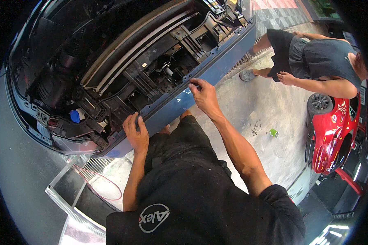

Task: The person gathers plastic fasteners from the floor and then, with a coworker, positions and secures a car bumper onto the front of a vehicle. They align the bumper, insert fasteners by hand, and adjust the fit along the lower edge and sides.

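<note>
In front of me runs a car's blue front bumper (229,57) with a dark strip along its upper edge. My left hand (137,134) rests at that edge on the left, thumb and fingers apart, with nothing seen in it. Farther right, my right hand (203,95) is at the same edge, its fingers curled in and thumb near the index finger. Whatever lies between those fingertips is hidden or too small to name. Behind the bumper lies the uncovered engine bay, with a pale metal crossbar (139,49) and a blue reservoir cap (75,116).
Another person (323,59) in dark clothes stands at the upper right. A red car (333,130) is parked beyond. On the concrete floor lie a green can (273,132) and small dark bits (256,128). A red hose (106,197) curves near a metal frame (75,212) at lower left.
</note>
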Available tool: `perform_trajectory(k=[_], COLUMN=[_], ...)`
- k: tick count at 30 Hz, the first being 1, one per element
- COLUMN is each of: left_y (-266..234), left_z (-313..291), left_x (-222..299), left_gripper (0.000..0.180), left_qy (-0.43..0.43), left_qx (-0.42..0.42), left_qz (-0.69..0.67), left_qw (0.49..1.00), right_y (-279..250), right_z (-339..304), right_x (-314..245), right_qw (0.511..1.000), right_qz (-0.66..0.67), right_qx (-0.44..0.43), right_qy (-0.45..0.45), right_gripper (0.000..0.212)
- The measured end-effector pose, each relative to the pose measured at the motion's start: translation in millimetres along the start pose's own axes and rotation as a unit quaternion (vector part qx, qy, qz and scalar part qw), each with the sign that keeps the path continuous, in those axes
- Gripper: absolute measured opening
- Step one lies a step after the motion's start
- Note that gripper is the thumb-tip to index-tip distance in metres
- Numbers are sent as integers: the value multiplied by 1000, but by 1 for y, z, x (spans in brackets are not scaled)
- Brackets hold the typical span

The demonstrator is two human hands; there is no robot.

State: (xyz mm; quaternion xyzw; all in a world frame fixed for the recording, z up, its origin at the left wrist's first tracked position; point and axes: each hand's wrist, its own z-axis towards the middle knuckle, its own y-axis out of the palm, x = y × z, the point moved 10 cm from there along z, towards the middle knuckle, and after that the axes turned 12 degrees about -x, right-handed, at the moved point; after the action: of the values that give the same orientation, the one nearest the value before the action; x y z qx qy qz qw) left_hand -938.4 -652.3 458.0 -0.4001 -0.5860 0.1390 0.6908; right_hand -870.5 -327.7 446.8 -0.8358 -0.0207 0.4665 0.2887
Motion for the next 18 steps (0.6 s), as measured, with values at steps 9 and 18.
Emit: perform_trajectory(k=[9,18], left_y=[-16,-30], left_z=[-22,-37], left_x=[-11,-36], left_gripper=[20,18], left_qy=[-46,-83], left_qx=[20,40], left_qz=[-7,-43], left_qw=[999,995], right_y=[9,17], right_z=[39,40], right_x=[-5,-8], right_qw=[979,978], right_qz=[-133,-167], right_qx=[43,64], right_qy=[-150,-110], right_gripper=[18,20])
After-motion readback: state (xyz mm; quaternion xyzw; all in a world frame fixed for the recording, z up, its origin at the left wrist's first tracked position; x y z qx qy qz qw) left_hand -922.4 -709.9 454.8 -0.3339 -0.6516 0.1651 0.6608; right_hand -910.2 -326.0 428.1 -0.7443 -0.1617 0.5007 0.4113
